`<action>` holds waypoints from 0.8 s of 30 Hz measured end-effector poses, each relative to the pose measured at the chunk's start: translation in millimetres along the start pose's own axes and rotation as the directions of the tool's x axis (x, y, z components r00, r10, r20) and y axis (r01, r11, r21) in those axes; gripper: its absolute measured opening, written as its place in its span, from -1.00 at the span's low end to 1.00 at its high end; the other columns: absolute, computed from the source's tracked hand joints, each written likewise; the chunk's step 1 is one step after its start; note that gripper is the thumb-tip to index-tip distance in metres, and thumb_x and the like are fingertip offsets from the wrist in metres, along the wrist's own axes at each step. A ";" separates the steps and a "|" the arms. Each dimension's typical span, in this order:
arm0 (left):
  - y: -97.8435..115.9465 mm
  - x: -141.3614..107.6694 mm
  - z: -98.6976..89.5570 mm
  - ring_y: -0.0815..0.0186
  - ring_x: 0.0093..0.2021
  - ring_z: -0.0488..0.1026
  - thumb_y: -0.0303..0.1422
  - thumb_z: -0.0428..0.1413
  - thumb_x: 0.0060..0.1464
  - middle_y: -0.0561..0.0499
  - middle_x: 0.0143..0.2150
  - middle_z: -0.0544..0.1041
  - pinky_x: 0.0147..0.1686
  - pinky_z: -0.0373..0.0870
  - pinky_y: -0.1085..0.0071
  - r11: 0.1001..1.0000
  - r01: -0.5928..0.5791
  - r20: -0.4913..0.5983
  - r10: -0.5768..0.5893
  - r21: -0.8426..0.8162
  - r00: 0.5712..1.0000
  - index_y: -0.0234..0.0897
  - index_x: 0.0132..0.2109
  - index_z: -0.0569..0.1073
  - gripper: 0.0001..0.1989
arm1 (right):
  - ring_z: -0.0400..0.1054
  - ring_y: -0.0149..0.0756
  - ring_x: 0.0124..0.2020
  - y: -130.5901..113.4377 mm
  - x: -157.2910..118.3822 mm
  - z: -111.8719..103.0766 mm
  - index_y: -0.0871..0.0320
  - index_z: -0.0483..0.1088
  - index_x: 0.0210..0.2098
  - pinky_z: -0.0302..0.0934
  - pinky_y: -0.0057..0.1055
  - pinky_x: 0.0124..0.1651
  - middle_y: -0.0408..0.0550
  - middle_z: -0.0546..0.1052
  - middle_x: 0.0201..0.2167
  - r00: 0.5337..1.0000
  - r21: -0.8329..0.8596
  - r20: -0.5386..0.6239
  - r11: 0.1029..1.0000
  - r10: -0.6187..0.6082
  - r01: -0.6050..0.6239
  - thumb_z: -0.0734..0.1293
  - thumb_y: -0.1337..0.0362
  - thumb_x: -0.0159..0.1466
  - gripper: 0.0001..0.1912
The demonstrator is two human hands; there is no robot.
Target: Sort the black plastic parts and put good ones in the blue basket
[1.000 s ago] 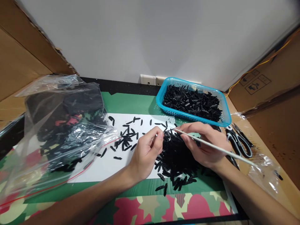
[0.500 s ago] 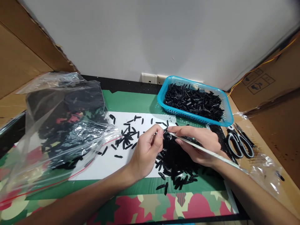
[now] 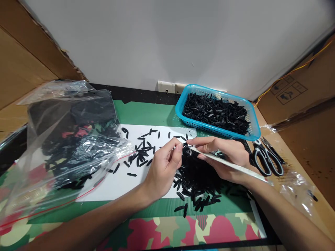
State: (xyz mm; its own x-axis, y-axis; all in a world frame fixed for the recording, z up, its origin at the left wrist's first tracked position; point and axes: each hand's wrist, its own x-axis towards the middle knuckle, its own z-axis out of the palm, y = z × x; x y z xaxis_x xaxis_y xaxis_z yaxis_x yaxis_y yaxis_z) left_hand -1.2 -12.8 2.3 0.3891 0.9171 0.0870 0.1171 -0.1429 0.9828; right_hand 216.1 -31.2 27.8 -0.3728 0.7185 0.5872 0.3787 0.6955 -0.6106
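Note:
My left hand (image 3: 166, 164) is closed in a pinch, thumb against the curled fingers, with a small black piece (image 3: 184, 143) showing at its fingertips. In my right hand (image 3: 225, 157) lies a long, thin, whitish stick-like tool (image 3: 235, 166), its tip close to my left fingertips. The right index finger stretches toward the pinched piece. Below both hands spreads a heap of small black strips (image 3: 199, 177), partly hidden by them. More loose black strips (image 3: 141, 155) lie on the white sheet (image 3: 117, 188) to the left.
A blue basket (image 3: 218, 130) full of black strips stands at the back right. Beside it lie scissors (image 3: 267, 162) with grey-and-black handles. A clear zip bag (image 3: 78, 150) holding black pieces covers the left. Cardboard (image 3: 306, 97) borders the right; a wall (image 3: 146, 42) rises behind.
My right hand has shifted slightly, its fingers bending more, and the whitish tool has tilted a little with it. The left hand stays almost in place.

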 end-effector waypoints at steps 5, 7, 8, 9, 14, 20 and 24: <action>-0.8 -0.2 0.4 0.42 -0.52 0.13 -0.10 -0.06 0.53 0.21 -0.53 0.21 -0.46 0.10 0.42 1.000 0.003 0.005 -0.003 0.000 1.000 -0.18 -0.32 0.23 -0.59 | 0.70 -0.20 -0.06 1.1 -0.6 -0.8 0.09 0.39 -0.17 0.55 -0.41 -0.08 0.05 0.71 0.07 1.000 0.015 0.008 1.000 0.019 -0.019 0.43 0.42 0.43 -0.85; -0.9 -0.5 0.4 0.43 -0.52 0.14 -0.11 -0.06 0.53 0.21 -0.53 0.21 -0.46 0.10 0.42 1.000 0.004 0.005 -0.004 0.000 1.000 -0.18 -0.32 0.23 -0.59 | 0.70 -0.21 -0.08 1.6 -1.3 -0.6 0.09 0.38 -0.18 0.54 -0.42 -0.10 0.04 0.72 0.07 1.000 0.011 0.008 1.000 0.026 -0.026 0.43 0.41 0.43 -0.85; -0.9 -0.6 0.4 0.43 -0.52 0.14 -0.11 -0.06 0.53 0.21 -0.53 0.21 -0.46 0.11 0.42 1.000 0.005 0.005 -0.005 0.001 1.000 -0.18 -0.32 0.23 -0.59 | 0.70 -0.22 -0.09 1.7 -1.6 -0.5 0.08 0.38 -0.18 0.54 -0.43 -0.11 0.03 0.72 0.07 1.000 0.008 0.006 1.000 0.029 -0.029 0.43 0.41 0.43 -0.85; -0.8 -0.6 0.4 0.42 -0.52 0.14 -0.11 -0.06 0.53 0.21 -0.53 0.21 -0.46 0.11 0.42 1.000 0.005 0.005 -0.005 0.001 1.000 -0.18 -0.32 0.23 -0.59 | 0.71 -0.23 -0.11 1.8 -1.8 -0.4 0.08 0.38 -0.19 0.54 -0.43 -0.12 0.01 0.72 0.07 0.999 0.006 0.006 0.999 0.033 -0.033 0.43 0.40 0.43 -0.85; -0.7 -0.1 0.0 0.42 -0.53 0.14 -0.11 -0.06 0.53 0.21 -0.54 0.21 -0.47 0.10 0.41 1.000 -0.003 -0.002 0.003 0.010 1.000 -0.18 -0.34 0.23 -0.58 | 0.71 -0.24 -0.10 2.2 -2.5 -0.8 0.07 0.38 -0.19 0.55 -0.44 -0.10 -0.03 0.71 0.09 0.998 0.011 0.015 0.998 0.059 -0.059 0.43 0.39 0.44 -0.85; -1.0 -0.1 -0.4 0.42 -0.52 0.14 -0.11 -0.06 0.53 0.22 -0.53 0.22 -0.45 0.10 0.41 1.000 0.008 0.003 -0.008 0.022 1.000 -0.18 -0.30 0.26 -0.61 | 0.69 -0.26 -0.06 0.4 0.7 -2.1 0.09 0.40 -0.18 0.54 -0.43 -0.04 0.04 0.70 0.10 0.999 -0.031 0.029 0.999 0.028 -0.027 0.41 0.41 0.44 -0.87; -0.1 0.6 0.0 0.42 -0.52 0.14 -0.10 -0.06 0.53 0.22 -0.53 0.21 -0.45 0.10 0.41 0.999 0.029 0.013 -0.030 0.036 0.999 -0.18 -0.30 0.25 -0.61 | 0.67 -0.20 0.01 -2.6 2.7 -0.6 0.14 0.43 -0.21 0.55 -0.38 0.00 0.19 0.69 0.09 0.997 -0.157 0.030 0.985 -0.072 0.076 0.42 0.46 0.43 -0.88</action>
State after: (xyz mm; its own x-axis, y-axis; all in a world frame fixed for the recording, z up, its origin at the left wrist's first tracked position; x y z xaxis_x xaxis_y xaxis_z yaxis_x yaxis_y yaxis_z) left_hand -1.0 -12.3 2.2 0.3974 0.9160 0.0556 0.1616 -0.1295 0.9783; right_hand 214.6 -31.0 31.3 -0.4244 0.6663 0.6131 0.4779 0.7400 -0.4733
